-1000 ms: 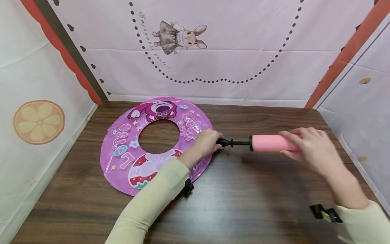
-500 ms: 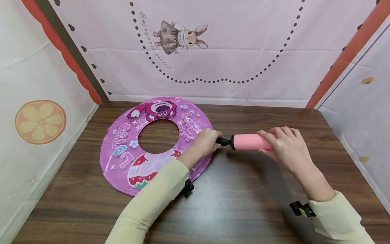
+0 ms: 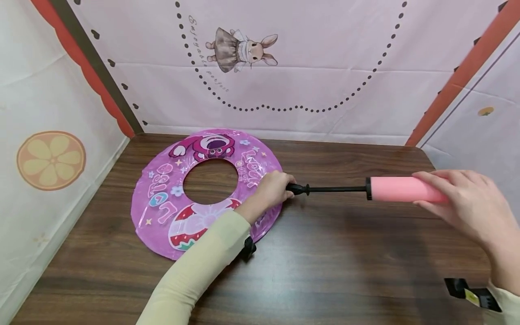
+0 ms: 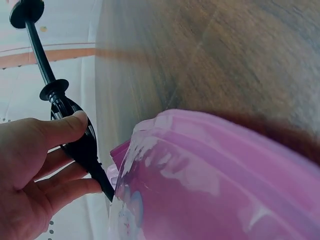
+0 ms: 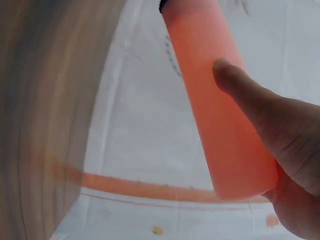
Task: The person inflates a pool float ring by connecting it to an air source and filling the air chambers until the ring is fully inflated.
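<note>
Pink barrel [image 3: 392, 189] shifted right | near table edge [image 3: 422, 162] | left hand [image 3: 271, 188] grips handle [image 3: 298, 189] | right hand [image 3: 467, 201] grips barrel

Printed cloth [image 3: 317, 40] edges the table [image 3: 325, 271], showing 1 rabbit [image 3: 240, 50] and, right, perhaps fruit [image 3: 485, 111].

In the head view, your left hand [image 3: 273, 189] and left sleeve [image 3: 203, 266] hide part of the purple ring [image 3: 156, 228]; your right hand [image 3: 467, 205] covers the pink end of the pump [image 3: 396, 188]; your right sleeve [image 3: 505, 304] is cropped.
</note>
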Demonstrator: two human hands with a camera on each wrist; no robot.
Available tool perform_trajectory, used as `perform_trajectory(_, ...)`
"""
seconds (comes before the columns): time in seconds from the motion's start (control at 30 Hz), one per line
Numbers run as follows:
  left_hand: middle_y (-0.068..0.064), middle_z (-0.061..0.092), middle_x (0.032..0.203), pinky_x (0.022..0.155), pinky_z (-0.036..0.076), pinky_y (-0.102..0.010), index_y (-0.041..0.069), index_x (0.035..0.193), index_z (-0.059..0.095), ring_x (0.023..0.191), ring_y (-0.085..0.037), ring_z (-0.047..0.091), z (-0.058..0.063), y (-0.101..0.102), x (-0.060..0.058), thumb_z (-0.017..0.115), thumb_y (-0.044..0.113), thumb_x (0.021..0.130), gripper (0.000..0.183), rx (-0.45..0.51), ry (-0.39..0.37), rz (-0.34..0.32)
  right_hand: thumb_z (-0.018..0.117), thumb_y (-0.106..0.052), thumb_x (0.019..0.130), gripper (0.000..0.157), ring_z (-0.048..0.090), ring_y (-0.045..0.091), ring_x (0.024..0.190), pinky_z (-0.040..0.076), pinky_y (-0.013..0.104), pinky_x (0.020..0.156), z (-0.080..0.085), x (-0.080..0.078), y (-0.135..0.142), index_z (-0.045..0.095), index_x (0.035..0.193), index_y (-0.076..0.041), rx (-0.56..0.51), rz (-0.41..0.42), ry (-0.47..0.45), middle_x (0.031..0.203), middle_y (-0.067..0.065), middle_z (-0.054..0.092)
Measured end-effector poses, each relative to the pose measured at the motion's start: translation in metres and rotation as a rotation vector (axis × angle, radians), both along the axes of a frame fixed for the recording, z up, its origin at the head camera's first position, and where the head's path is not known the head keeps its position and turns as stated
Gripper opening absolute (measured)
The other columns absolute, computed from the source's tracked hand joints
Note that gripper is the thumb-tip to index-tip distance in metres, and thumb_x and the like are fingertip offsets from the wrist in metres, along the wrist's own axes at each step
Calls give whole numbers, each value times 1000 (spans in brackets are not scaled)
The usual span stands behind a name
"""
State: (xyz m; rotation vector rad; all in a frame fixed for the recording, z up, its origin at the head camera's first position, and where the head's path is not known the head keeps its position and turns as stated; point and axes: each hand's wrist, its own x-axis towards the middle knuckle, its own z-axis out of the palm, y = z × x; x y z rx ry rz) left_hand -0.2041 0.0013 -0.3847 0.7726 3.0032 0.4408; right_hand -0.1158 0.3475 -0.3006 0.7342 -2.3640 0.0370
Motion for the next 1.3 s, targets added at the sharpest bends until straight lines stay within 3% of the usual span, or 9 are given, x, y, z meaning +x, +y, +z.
perform_trajectory(0.1, -1, 70, 92, 74, 52, -30, 18, 101, 69, 81, -16, 64, 1, -1, 0, 73, 27, 78, 26, -2, 6, 0, 25, -71, 86, 75, 55, 42, 76, 39, 55, 65, 0, -2, -5, 65, 101, -10, 3, 16, 23, 83, 18, 62)
perform_trajectory(0.23, -1, 70, 92, 74, 52, -29, 17, 101, 69, 80, -16, 64, 0, -1, 2, 72, 27, 78, 25, 0, 26, -12, 22, -66, 89, 70, 54, 41, 79, 39, 56, 66, -15, -15, -41, 62, 107, -12, 43, 39, -3, 87, 17, 61)
perform_trajectory(0.4, -2, 70, 92, 73, 52, -29, 17, 101, 69, 80, -17, 63, -1, 2, 3, 72, 26, 78, 25, -13, 59, -18, 72, -45, 73, 52, 53, 42, 84, 39, 58, 73, -31, -25, -79, 59, 113, -14, 69, 37, -27, 92, 19, 60)
perform_trajectory(0.47, -1, 70, 91, 72, 52, -29, 17, 99, 69, 79, -17, 63, -1, 2, 3, 73, 26, 78, 24, -20, 72, -10, 81, -31, 62, 58, 53, 42, 84, 40, 57, 73, -36, -27, -87, 59, 112, -13, 79, 35, -18, 91, 19, 59)
perform_trajectory(0.57, -1, 70, 89, 70, 51, -29, 18, 97, 70, 78, -16, 63, -1, 3, 3, 74, 26, 77, 22, -12, 72, 1, 83, -29, 60, 59, 53, 40, 83, 40, 56, 73, -42, -29, -94, 60, 111, -13, 79, 26, -14, 90, 18, 59)
perform_trajectory(0.73, -1, 70, 89, 71, 51, -29, 17, 95, 70, 78, -17, 63, 0, 5, 3, 75, 26, 76, 22, -5, 34, 27, 77, -40, 68, 54, 53, 38, 86, 40, 53, 74, -43, -26, -87, 61, 113, -15, 51, 18, -79, 93, 15, 60)
perform_trajectory(0.83, -1, 69, 90, 73, 51, -29, 18, 96, 69, 79, -17, 63, 1, 5, 3, 75, 26, 76, 23, -19, 12, 46, 51, -62, 83, 57, 54, 37, 89, 40, 53, 75, -37, -24, -76, 61, 115, -16, 46, 18, -115, 95, 14, 62)
perform_trajectory(0.93, -1, 69, 90, 74, 51, -29, 17, 97, 69, 80, -17, 63, 2, 4, 3, 74, 26, 76, 24, -25, -6, 49, 19, -70, 85, 74, 55, 37, 90, 40, 53, 74, -30, -20, -61, 61, 115, -17, 50, 11, -129, 95, 14, 62)
perform_trajectory(1.3, 0, 70, 87, 74, 51, -30, 18, 94, 70, 79, -17, 63, 1, 4, 1, 75, 26, 75, 21, -9, 9, 14, 23, -76, 82, 80, 53, 42, 80, 38, 58, 71, -7, 2, 6, 64, 103, -11, -23, -34, -47, 88, 17, 62)
